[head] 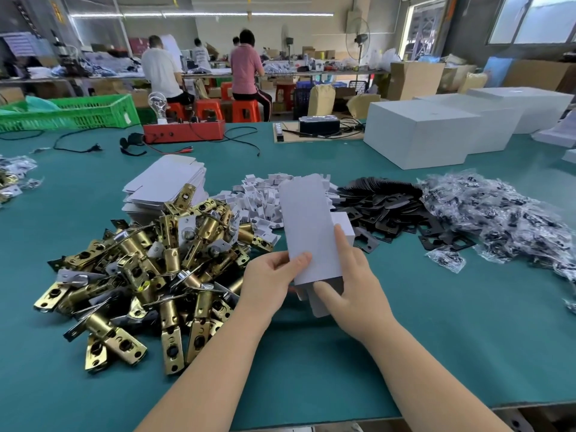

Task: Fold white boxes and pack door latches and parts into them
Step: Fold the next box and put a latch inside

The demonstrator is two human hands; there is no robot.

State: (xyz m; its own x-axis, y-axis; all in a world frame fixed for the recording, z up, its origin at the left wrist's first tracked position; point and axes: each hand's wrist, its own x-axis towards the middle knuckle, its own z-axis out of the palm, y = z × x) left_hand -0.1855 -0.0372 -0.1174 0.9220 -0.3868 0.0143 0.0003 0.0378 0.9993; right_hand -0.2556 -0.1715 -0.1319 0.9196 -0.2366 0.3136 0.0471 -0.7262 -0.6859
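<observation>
**Squaring up a flat white box above the worktop**

Both hands hold 1 white box blank [307, 232] just above the green worktop [311, 369], in front of the piles. The left hand [271, 282] pinches its lower left edge, thumb on the face. The right hand [352, 275] grips the lower right side, forefinger laid up the edge and thumb near the bottom flaps.

The step looks like opening the flat sleeve into a tube. To do it well, press the 2 opposite creases toward each other so the panels spring square, then tuck the bottom flaps while the left hand keeps the body steady.

Just left lies the heap of brass door latches [140, 275]. Beyond sit stacked flat blanks [168, 185], small white card inserts [258, 198], black plates [386, 210] and bagged parts [498, 219].

No brand, label or writing can be read on the box or parts.
</observation>
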